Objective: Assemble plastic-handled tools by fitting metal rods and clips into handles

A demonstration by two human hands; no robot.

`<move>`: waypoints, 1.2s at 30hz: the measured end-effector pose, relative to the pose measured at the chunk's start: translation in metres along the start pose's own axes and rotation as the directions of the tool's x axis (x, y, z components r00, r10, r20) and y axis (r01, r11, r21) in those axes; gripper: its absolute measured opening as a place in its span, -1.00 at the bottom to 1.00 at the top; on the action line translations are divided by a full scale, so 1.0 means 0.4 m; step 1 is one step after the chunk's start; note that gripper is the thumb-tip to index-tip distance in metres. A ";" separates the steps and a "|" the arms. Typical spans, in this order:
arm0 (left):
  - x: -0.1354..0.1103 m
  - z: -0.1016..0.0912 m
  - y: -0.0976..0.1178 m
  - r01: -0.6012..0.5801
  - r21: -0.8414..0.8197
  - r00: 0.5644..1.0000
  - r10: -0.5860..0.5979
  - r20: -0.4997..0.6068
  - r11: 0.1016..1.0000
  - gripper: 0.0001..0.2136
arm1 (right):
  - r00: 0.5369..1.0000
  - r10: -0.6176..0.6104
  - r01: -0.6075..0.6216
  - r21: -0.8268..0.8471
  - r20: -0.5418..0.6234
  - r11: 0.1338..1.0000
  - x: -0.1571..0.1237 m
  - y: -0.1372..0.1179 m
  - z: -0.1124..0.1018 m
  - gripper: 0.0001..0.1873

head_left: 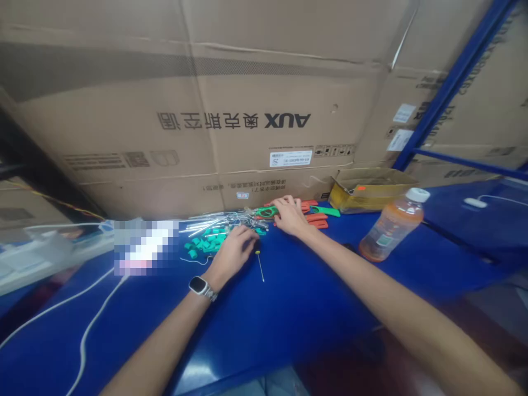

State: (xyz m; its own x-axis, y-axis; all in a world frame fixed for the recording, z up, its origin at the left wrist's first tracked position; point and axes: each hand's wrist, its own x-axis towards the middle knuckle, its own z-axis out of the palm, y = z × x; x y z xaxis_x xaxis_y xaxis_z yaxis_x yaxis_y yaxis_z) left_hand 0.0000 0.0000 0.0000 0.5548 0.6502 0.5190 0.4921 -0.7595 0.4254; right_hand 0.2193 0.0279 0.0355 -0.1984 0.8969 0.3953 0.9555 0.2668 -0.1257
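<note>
My left hand (237, 250), with a watch (198, 285) at the wrist, is curled low over the table. Its bent fingers hide whatever may be in them. Right beside those fingers lies a small screwdriver (259, 267), its thin shaft pointing toward me and its handle end partly covered. My right hand (290, 214) reaches to the back of the table, thumb and fingers closed round a green plastic handle (267, 211). Near the hands lie a heap of small green plastic pieces (206, 242), thin metal rods (202, 224) and orange plastic handles (317, 221).
A large cardboard box (231, 71) stands upright behind the blue table (289, 308). An open yellowish carton (371, 190) and a bottle with orange liquid (391, 225) are at the right. White cables (84, 335) and a power strip (53, 253) lie left.
</note>
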 end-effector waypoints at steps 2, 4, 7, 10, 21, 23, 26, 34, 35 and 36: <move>-0.007 -0.002 -0.006 0.010 0.006 1.000 -0.010 -0.001 1.000 -0.85 | 0.999 -0.026 0.026 -0.011 0.039 1.000 0.017 0.007 0.009 -0.63; -0.008 -0.003 -0.007 0.014 0.010 1.000 -0.014 -0.007 1.000 -0.86 | 0.996 -0.062 0.064 -0.024 0.059 0.998 0.031 0.014 0.019 -0.65; -0.004 -0.003 -0.005 0.015 0.001 1.000 -0.015 0.000 1.000 -0.86 | 0.991 -0.121 0.124 -0.060 0.050 0.990 0.044 0.026 0.027 -0.65; -0.004 -0.005 -0.003 0.016 0.007 1.000 -0.016 0.004 1.000 -0.86 | 0.984 -0.167 0.173 -0.126 0.057 0.977 0.048 0.036 0.027 -0.66; -0.008 -0.031 -0.010 0.050 0.059 0.999 -0.050 -0.003 0.997 -0.85 | 0.954 -0.221 0.266 -0.236 0.201 0.934 0.056 0.052 0.003 -0.65; -0.009 -0.039 -0.017 0.072 0.067 0.997 -0.071 -0.022 0.995 -0.85 | 0.955 -0.227 0.270 -0.246 0.190 0.931 0.053 0.056 0.002 -0.67; -0.010 -0.048 -0.026 0.091 0.070 0.995 -0.089 -0.041 0.993 -0.84 | 0.961 -0.230 0.264 -0.254 0.157 0.930 0.042 0.060 0.006 -0.63; -0.015 -0.048 -0.030 0.103 0.066 0.994 -0.102 -0.028 0.992 -0.83 | 0.970 -0.235 0.244 -0.231 0.066 0.942 0.009 0.067 0.032 -0.63; -0.015 -0.046 -0.030 0.103 0.064 0.994 -0.102 -0.026 0.993 -0.83 | 0.973 -0.219 0.229 -0.232 0.069 0.945 0.008 0.069 0.034 -0.63; -0.015 -0.044 -0.030 0.103 0.061 0.995 -0.102 -0.024 0.993 -0.83 | 0.977 -0.199 0.211 -0.229 0.074 0.950 0.008 0.070 0.036 -0.64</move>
State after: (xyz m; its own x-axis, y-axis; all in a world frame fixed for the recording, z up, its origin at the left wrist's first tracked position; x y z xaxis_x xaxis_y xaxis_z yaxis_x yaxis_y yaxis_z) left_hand -0.0210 0.0049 0.0048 0.4860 0.7234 0.4904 0.5869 -0.6859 0.4302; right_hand 0.2422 0.0434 0.0204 -0.4003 0.8492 0.3444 0.9161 0.3618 0.1727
